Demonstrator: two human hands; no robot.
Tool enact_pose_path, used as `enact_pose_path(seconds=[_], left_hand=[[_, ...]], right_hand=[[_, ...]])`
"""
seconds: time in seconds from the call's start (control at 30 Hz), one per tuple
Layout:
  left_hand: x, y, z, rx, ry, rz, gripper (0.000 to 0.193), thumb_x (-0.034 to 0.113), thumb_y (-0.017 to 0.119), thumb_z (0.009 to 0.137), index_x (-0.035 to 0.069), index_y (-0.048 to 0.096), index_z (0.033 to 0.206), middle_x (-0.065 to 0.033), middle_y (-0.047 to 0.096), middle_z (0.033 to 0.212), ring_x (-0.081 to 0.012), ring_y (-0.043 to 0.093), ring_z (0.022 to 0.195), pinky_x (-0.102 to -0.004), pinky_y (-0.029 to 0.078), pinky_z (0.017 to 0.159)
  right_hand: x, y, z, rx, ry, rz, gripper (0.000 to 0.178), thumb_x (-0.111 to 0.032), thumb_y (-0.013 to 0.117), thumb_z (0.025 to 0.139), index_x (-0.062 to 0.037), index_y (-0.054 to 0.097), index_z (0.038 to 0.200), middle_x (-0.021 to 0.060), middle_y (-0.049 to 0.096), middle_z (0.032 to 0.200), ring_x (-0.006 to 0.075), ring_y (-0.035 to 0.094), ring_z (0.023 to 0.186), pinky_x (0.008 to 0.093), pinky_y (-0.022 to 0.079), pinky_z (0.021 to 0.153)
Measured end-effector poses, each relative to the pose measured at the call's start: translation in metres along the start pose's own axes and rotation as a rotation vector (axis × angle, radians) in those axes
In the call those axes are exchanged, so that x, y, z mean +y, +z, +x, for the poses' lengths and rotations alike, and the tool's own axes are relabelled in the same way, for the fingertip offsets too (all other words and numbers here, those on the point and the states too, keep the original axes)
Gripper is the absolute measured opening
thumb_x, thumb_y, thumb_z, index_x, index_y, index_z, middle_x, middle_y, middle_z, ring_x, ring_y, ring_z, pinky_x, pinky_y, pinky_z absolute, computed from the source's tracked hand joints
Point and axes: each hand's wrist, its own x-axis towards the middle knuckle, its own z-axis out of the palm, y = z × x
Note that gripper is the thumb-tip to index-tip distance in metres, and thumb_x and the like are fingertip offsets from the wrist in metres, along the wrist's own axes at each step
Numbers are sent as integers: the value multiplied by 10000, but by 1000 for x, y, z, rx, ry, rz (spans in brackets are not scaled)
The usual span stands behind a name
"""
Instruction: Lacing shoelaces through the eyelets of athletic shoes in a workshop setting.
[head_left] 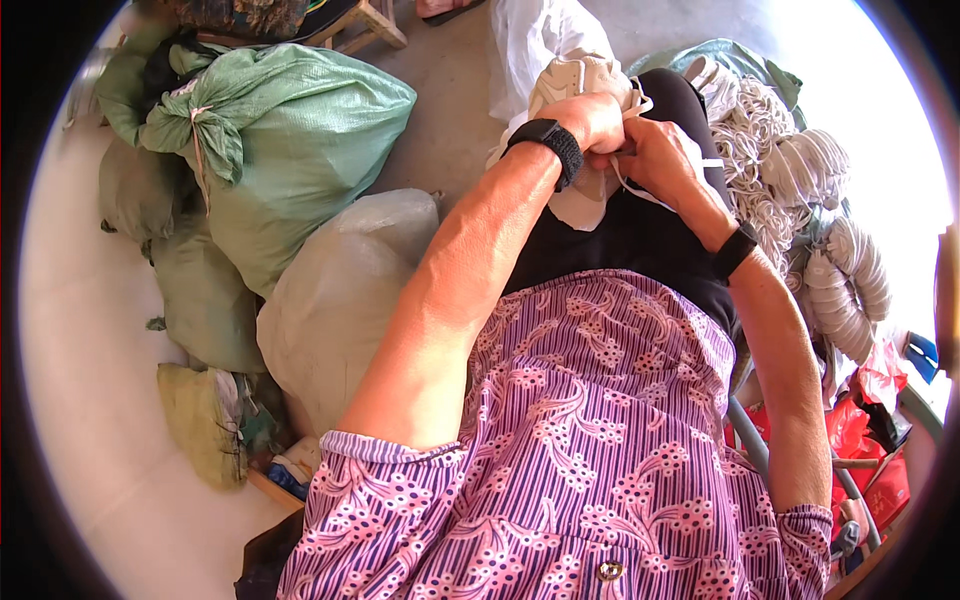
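Observation:
A beige sneaker [580, 78] rests over my black-trousered lap, its tongue [580, 208] pointing back toward me. My left hand [592, 122] is closed across the sneaker; its fingertips are mostly hidden. Beside it, touching it, my right hand [662, 160] is bent inward with the fingers pinched together on a white shoelace [640, 192]. One lace end sticks out to the right of that hand, and another loop shows above it. The exact point where the lace meets the sneaker is covered by my hands.
Bundles of white laces [765, 150] are piled on the right, next to more coiled bundles [845, 275]. A tied green sack [300, 130] and a whitish plastic bag [340, 300] stand on the left. Red bags [865, 430] lie at the lower right. White plastic [530, 40] lies beyond the sneaker.

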Motion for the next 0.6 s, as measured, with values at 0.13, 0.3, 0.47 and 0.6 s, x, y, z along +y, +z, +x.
enact_pose_path(seconds=[0.13,0.3,0.47,0.6], left_hand=[[7,-4,-6,-12,-94,-46,158,39,549,748,39,689,823,-113,672,813,-263,640,796,-406,481,736],[13,-9,-15,-36,-86,-24,126,55,594,728,22,679,815,-127,658,820,-270,628,800,-408,477,714],[-1,-3,-2,-8,-68,-8,110,140,612,766,74,682,819,-68,631,728,-204,577,666,-367,460,595],[-3,-3,6,-30,-37,7,116,225,624,804,125,683,818,-1,604,629,-135,518,539,-315,432,475]], right_hand=[[-4,-2,-2,1,5,14,184,-200,707,695,-98,664,843,99,674,789,283,655,789,387,496,685],[-1,-5,-3,2,-45,8,186,-205,677,706,-93,656,854,116,671,803,308,645,814,400,496,688],[-1,-2,0,4,-42,12,218,-235,686,681,-94,648,843,124,666,785,314,651,800,420,494,692],[2,5,3,-3,-36,-7,221,-237,693,677,-96,650,843,132,666,786,321,650,803,421,496,693]])
